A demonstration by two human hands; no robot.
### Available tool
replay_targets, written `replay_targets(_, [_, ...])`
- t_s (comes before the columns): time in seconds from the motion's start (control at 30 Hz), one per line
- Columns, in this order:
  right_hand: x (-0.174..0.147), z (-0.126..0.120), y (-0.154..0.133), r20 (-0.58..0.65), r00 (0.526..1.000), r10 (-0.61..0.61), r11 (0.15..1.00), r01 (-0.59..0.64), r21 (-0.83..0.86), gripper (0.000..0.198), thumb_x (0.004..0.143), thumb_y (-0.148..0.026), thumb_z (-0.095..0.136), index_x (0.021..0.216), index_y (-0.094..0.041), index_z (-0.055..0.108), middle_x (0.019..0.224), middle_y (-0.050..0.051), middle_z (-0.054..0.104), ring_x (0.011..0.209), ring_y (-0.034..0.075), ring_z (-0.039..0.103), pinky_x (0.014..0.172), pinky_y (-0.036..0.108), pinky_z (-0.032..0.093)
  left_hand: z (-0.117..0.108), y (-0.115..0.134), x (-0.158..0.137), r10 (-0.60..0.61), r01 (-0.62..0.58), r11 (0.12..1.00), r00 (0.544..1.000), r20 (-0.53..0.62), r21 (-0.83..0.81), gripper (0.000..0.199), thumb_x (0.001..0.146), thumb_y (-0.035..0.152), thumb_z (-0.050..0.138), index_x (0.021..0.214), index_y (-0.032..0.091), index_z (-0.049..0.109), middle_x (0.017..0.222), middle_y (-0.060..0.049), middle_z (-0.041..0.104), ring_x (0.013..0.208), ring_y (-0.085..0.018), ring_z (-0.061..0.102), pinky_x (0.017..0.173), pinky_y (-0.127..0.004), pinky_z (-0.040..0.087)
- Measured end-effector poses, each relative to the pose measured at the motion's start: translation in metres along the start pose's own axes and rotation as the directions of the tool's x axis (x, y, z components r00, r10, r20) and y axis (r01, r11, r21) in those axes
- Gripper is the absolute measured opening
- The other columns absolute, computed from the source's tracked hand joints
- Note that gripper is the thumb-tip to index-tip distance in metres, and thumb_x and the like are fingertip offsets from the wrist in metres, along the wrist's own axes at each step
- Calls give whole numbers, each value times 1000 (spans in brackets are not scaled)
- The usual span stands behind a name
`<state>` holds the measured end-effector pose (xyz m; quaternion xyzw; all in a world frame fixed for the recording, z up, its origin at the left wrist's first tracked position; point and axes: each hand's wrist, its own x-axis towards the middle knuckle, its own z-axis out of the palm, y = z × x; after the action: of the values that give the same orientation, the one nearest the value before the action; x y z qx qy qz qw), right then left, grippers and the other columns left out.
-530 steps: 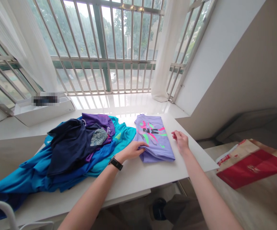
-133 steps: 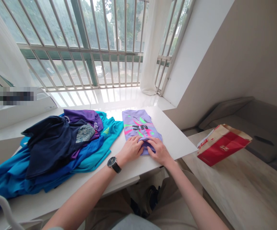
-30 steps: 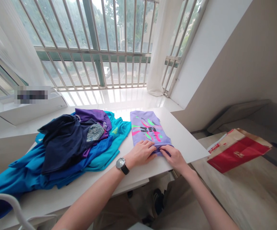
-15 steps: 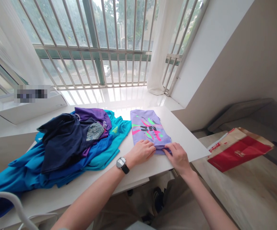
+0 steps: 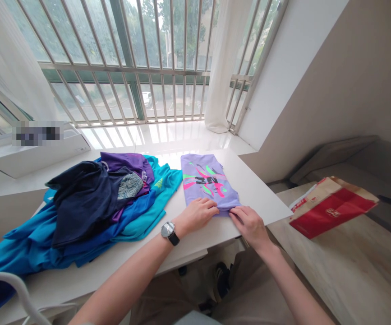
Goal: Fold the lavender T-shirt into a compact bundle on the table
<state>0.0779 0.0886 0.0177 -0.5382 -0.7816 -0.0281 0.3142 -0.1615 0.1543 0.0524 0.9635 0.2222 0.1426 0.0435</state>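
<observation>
A lavender T-shirt (image 5: 202, 171) with a pink, green and black print lies folded into a rectangle on the white table (image 5: 259, 198). At its near edge, my left hand (image 5: 198, 214) has its fingers bent over the cloth, with the thumb tucked out of sight. My right hand (image 5: 251, 225) pinches the near right corner between thumb and fingers. Layers of fabric show between the two hands. To the left spreads a loose heap of clothes: a dark navy garment (image 5: 80, 198) on top, a purple one (image 5: 127, 160) behind it, and a turquoise one (image 5: 170, 176) beneath.
A white box (image 5: 43, 151) stands on the windowsill at the back left. On a lower surface at the right is a red and tan paper bag (image 5: 333, 210). A white curved tube (image 5: 16, 282) rises at the front left. Barred windows line the back.
The raised fold at the T-shirt's near edge now lies flatter, with both hands still on that edge. My right hand has shifted slightly. The whole view has moved a little.
</observation>
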Motion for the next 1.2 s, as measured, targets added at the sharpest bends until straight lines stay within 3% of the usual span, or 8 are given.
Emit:
replay_targets(0.47, [1, 2, -6, -52, 998, 30, 998, -27, 65, 13, 97, -23, 52, 98, -25, 65, 88, 6, 69, 82, 23, 64, 77, 38, 51, -3, 2, 0, 5, -5, 1000, 999, 35, 1, 21, 95, 13, 49, 111, 20, 61, 113, -6, 67, 99, -22, 59, 81, -34, 46])
replay_targets(0.63, [0, 4, -5, -96, 995, 23, 999, -21, 24, 15, 96, -20, 52, 107, -23, 62, 80, 4, 63, 74, 21, 60, 72, 35, 50, -3, 4, 0, -27, 27, 1000, 1000, -14, -16, 30, 97, 15, 46, 126, 19, 55, 105, -6, 68, 95, -22, 61, 78, -33, 46])
replay_targets(0.73, [-1, 4, -4, -112, 994, 11, 1000, -12, -8, 19, 96, -19, 52, 113, -20, 61, 77, 3, 59, 74, 20, 59, 72, 34, 49, -3, 4, 0, -8, 8, 1000, 1000, -11, -9, 26, 97, 16, 47, 121, 19, 58, 105, -6, 68, 95, -21, 61, 78, -33, 47])
replay_targets(0.93, [-1, 2, -6, -62, 998, -14, 1000, 13, -6, 12, 96, -18, 53, 95, -22, 64, 86, 5, 64, 81, 21, 61, 76, 34, 49, -2, 2, -1, 7, -7, 1000, 1000, -5, -1, 21, 97, 16, 48, 113, 20, 61, 109, -5, 67, 96, -21, 60, 79, -33, 47])
replay_targets(1.2, [-1, 7, -6, -64, 998, -12, 1000, 13, 2, 7, 96, -23, 55, 93, -22, 61, 84, 5, 65, 79, 21, 59, 75, 35, 47, -2, 4, 0, 4, -4, 1000, 1000, -2, -2, 22, 97, 18, 48, 114, 20, 62, 108, -6, 67, 96, -21, 60, 79, -33, 47])
